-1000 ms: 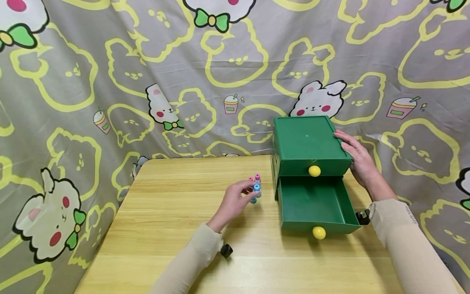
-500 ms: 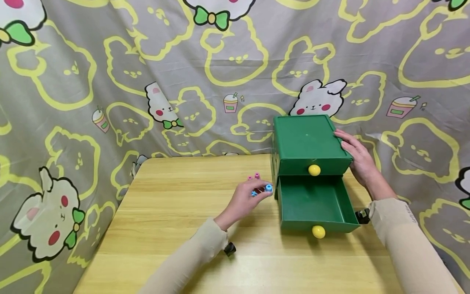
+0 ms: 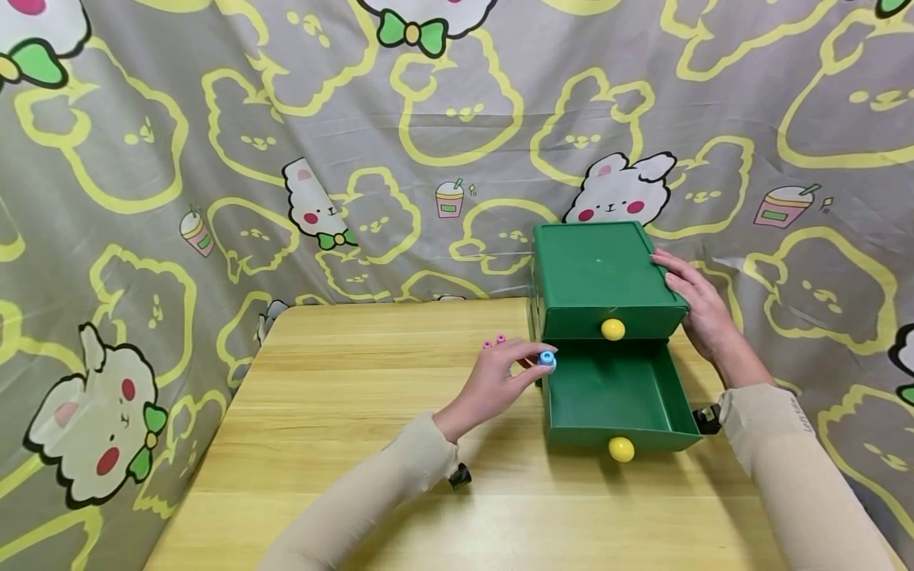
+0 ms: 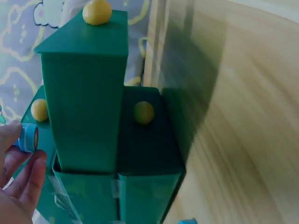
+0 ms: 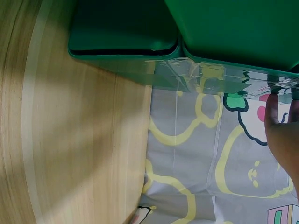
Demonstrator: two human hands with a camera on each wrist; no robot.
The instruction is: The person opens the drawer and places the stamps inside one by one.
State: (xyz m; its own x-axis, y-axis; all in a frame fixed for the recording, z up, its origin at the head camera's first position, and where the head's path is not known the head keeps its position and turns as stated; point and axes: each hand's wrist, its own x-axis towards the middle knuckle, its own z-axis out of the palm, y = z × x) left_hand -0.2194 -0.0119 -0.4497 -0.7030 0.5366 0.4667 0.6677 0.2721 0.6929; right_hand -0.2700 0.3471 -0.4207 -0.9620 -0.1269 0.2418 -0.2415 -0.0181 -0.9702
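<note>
My left hand (image 3: 496, 385) pinches a small light-blue cylinder (image 3: 547, 359) with a hole in its end, between thumb and fingertips. It is held at the left edge of a pulled-out green drawer (image 3: 607, 388), whose visible floor is bare. In the left wrist view the same blue cylinder (image 4: 29, 138) shows beside the drawer. My right hand (image 3: 703, 309) rests with extended fingers against the right side and top edge of the green drawer cabinet (image 3: 600, 266). Two small pink pieces (image 3: 501, 339) stand on the table behind my left hand.
The cabinet has three drawers with yellow knobs; only the middle one is pulled out, and the lowest drawer (image 4: 147, 140) shows in the left wrist view. Another blue piece (image 4: 188, 221) lies on the wooden table (image 3: 343, 396). A patterned curtain (image 3: 357, 119) hangs behind.
My left hand has lifted the blue cylinder away from the pink and blue pieces and carried it right to the drawer's edge. My right hand has stayed on the cabinet.
</note>
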